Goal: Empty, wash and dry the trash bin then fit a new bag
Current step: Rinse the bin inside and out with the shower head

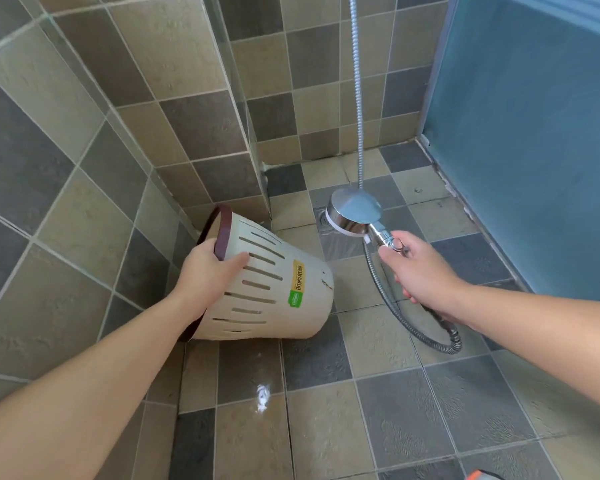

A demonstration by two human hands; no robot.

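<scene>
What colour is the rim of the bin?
Dark reddish-brown, on a cream slotted bin; rim shows in the head view.

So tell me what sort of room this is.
Most likely a bathroom shower area: a handheld shower head on a metal hose, a floor drain, and tiled walls and floor.

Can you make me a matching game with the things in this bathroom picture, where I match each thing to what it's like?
Things:
1. trash bin
2. shower head
3. hose
4. sliding door

What it's like:
A. shiny and round, on a handle held by the right hand
B. blue and frosted, on the right
C. cream with slots, tipped sideways, rim held by the left hand
D. silver, looping over the floor tiles

Pairs: 1-C, 2-A, 3-D, 4-B
</scene>
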